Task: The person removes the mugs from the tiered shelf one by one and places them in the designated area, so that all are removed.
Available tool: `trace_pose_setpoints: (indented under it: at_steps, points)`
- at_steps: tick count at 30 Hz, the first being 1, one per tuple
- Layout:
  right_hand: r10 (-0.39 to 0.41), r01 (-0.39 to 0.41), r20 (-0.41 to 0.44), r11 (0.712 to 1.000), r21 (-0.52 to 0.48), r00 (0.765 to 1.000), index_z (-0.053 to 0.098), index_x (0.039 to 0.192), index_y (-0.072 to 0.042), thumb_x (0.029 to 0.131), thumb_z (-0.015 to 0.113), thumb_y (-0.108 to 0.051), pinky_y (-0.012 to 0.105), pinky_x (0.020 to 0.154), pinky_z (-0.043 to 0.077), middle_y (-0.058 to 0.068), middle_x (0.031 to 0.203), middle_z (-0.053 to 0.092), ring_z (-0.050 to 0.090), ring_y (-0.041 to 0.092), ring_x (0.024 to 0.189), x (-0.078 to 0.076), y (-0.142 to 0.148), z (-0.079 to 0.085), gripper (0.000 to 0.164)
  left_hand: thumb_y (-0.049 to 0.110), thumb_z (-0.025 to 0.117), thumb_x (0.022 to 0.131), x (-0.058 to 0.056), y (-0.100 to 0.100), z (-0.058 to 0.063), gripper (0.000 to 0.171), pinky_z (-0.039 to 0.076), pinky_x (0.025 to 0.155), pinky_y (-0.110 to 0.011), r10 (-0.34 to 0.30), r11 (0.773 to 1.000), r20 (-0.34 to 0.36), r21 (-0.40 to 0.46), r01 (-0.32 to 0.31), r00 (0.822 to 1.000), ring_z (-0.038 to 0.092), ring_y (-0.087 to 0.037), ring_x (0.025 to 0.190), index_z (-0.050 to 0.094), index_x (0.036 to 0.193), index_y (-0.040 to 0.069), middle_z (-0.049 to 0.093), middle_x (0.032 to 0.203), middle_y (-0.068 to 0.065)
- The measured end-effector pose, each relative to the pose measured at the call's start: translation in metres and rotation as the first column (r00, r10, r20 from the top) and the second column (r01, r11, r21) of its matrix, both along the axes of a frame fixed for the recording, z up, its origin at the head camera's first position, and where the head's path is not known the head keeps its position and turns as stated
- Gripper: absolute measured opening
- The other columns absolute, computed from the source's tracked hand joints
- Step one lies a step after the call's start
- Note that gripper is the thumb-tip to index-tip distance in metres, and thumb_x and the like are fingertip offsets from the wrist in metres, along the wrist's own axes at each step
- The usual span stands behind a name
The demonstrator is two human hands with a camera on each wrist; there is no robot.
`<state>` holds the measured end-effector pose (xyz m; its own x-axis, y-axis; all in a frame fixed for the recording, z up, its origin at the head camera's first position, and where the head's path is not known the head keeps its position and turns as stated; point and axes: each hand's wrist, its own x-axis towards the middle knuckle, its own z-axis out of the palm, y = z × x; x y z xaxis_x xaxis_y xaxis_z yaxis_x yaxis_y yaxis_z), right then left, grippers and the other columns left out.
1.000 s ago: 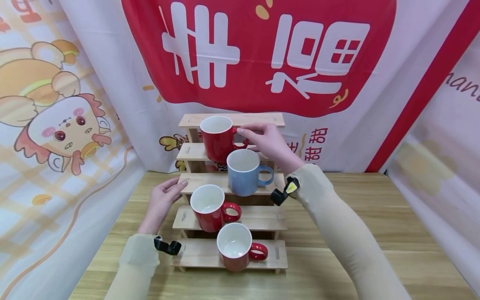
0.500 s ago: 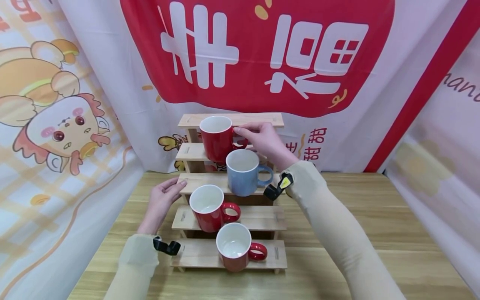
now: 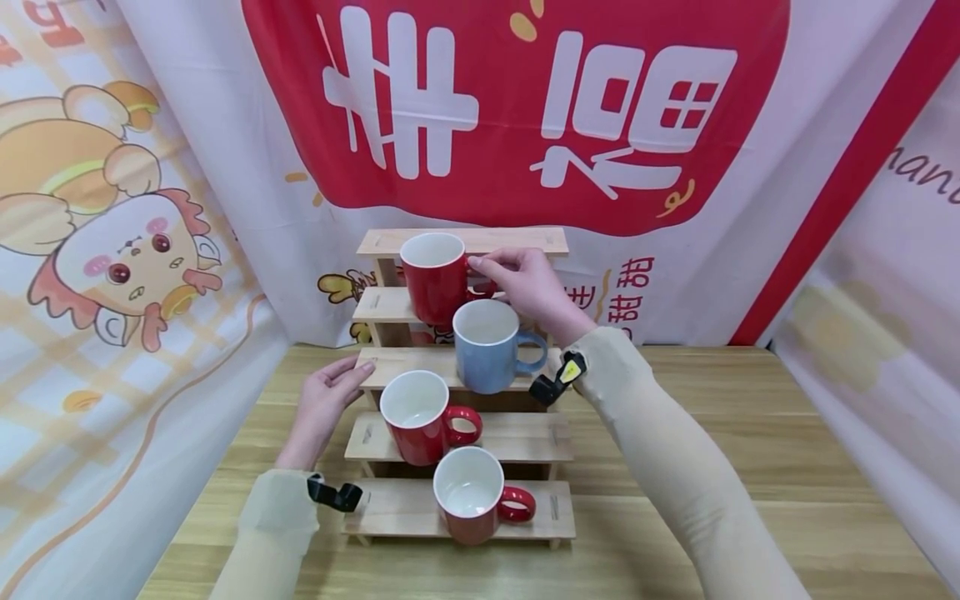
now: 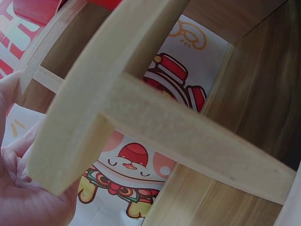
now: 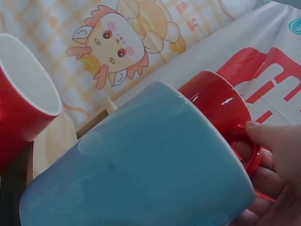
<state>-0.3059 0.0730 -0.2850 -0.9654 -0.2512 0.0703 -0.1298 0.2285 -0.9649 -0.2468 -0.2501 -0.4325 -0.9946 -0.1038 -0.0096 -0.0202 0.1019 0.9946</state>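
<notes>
A stepped wooden rack (image 3: pixel 517 435) stands on the table with mugs on its steps. My left hand (image 3: pixel 324 402) grips the left end of the middle step, thumb on top; in the left wrist view its fingers (image 4: pixel 23 160) lie around the wood. With my right hand (image 3: pixel 534 290) I pinch the handle of a red mug (image 3: pixel 435 287), upright at the second step from the top. A light blue mug (image 3: pixel 483 360) stands just in front of it and fills much of the right wrist view, partly hiding the red mug (image 5: pixel 216 101).
Two more red mugs with white insides stand lower down: one (image 3: pixel 418 433) on the second step from the bottom, another (image 3: pixel 468 521) on the bottom step. The wooden table (image 3: pixel 675 433) spreads around the rack. Printed cloth (image 3: pixel 480 183) hangs behind and at both sides.
My right wrist and forearm have shifted slightly to the left, while the fingers stay at the red mug's handle. The left hand and the mugs look unmoved.
</notes>
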Motion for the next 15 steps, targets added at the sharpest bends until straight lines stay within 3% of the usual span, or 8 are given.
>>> trace_pose_setpoints:
  at_steps: [8,15]
  points:
    - [-0.013,0.012,-0.074,1.000,-0.006,0.997,0.077,0.113,-0.018,0.097,0.071,-0.041,0.038,0.089,0.058,0.000,0.113,0.073,0.069,0.017,0.101,0.004,0.000,-0.001,0.029,0.035,0.072,0.098,-0.003,-0.001,-0.001,0.065,0.053,0.091,-0.020,-0.005,1.000,0.010,0.018,0.005,1.000,0.063,-0.004,0.108,0.050,0.146,-0.004,0.057,0.140,-0.023]
    - [-0.072,0.058,-0.128,0.992,-0.114,0.989,0.074,0.123,-0.018,0.095,0.072,-0.040,0.037,0.086,0.060,0.003,0.117,0.072,0.069,0.020,0.102,0.013,0.008,0.005,0.035,0.034,0.072,0.098,-0.006,-0.002,-0.002,0.068,0.053,0.092,-0.020,-0.012,1.000,0.028,0.009,0.012,1.000,0.063,-0.004,0.108,0.047,0.147,-0.006,0.055,0.141,-0.023]
